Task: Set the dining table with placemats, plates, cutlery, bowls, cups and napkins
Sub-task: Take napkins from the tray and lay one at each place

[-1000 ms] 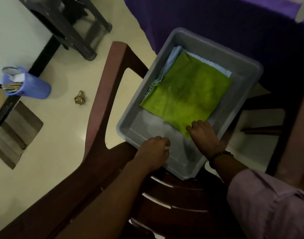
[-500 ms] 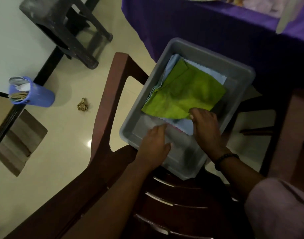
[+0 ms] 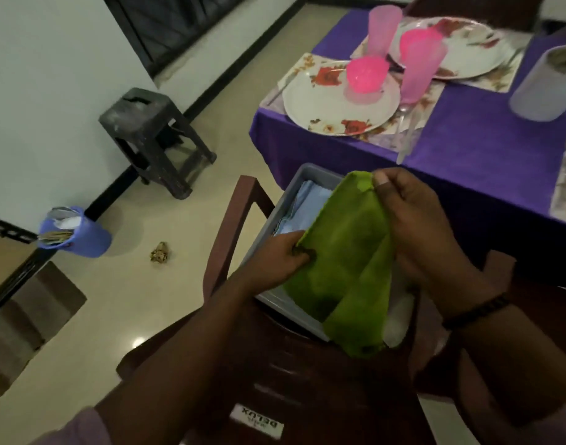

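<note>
A green cloth napkin (image 3: 342, 252) hangs lifted above a grey tub (image 3: 277, 216) that rests on a brown chair. My left hand (image 3: 288, 252) pinches the napkin's left edge. My right hand (image 3: 413, 220) pinches its top corner between thumb and fingers. A light blue napkin (image 3: 302, 205) lies in the tub beneath. On the purple table (image 3: 474, 133) stand two floral plates (image 3: 323, 104) on placemats, each bearing a pink bowl (image 3: 365, 75), with pink cups (image 3: 419, 69) beside them.
The brown plastic chair (image 3: 230, 232) is between me and the table. A dark stool (image 3: 147, 133) stands by the wall. A blue cup (image 3: 79, 232) with scraps and a crumpled wrapper (image 3: 159, 252) lie on the floor. A grey tumbler (image 3: 545, 85) is at the table's right.
Both hands have taken the green napkin and lifted it out of the tub. The view has tilted upward, bringing the set table into sight.
</note>
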